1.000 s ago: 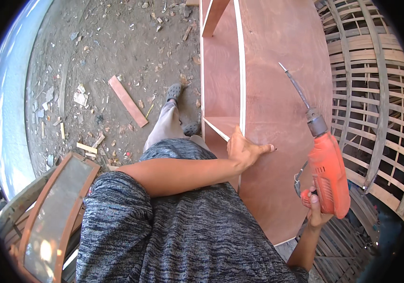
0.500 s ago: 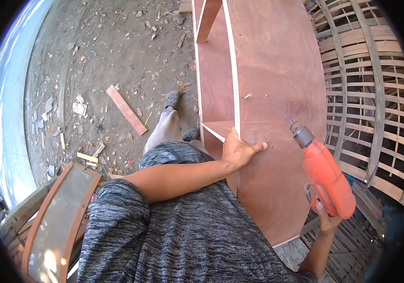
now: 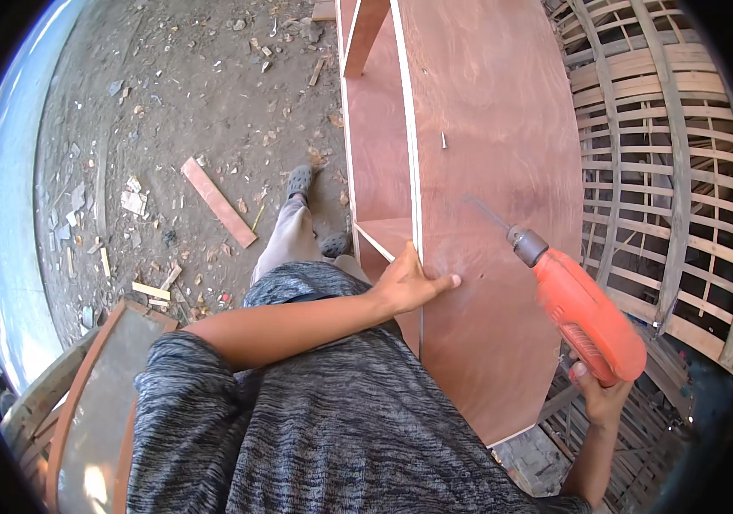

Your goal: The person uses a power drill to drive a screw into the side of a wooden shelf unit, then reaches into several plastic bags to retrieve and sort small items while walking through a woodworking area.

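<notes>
My left hand (image 3: 413, 284) holds the edge of a reddish-brown plywood cabinet (image 3: 486, 343); its fingers go over the pale edging and its thumb lies out on the panel. A small dark hole (image 3: 480, 276) sits just right of the thumb. In my right hand (image 3: 599, 392) is an orange power drill (image 3: 593, 317), gripped by its handle; the trigger finger is partly hidden. Its long thin bit points to the far left over the panel, its tip blurred. Farther along, a small screw (image 3: 443, 140) appears to lie on the panel, apart from the bit.
Slatted wooden frames (image 3: 666, 171) stand close along the right. Left of the cabinet is dirt ground with scraps and a reddish plywood strip (image 3: 219, 204). A brown-framed panel (image 3: 96, 403) leans at the lower left. My clog (image 3: 299, 181) is beside the cabinet.
The screw has shifted farther away across the panel and turned. The drill has come nearer and slightly left, its bit drawn back from where the screw was. My left hand keeps its hold.
</notes>
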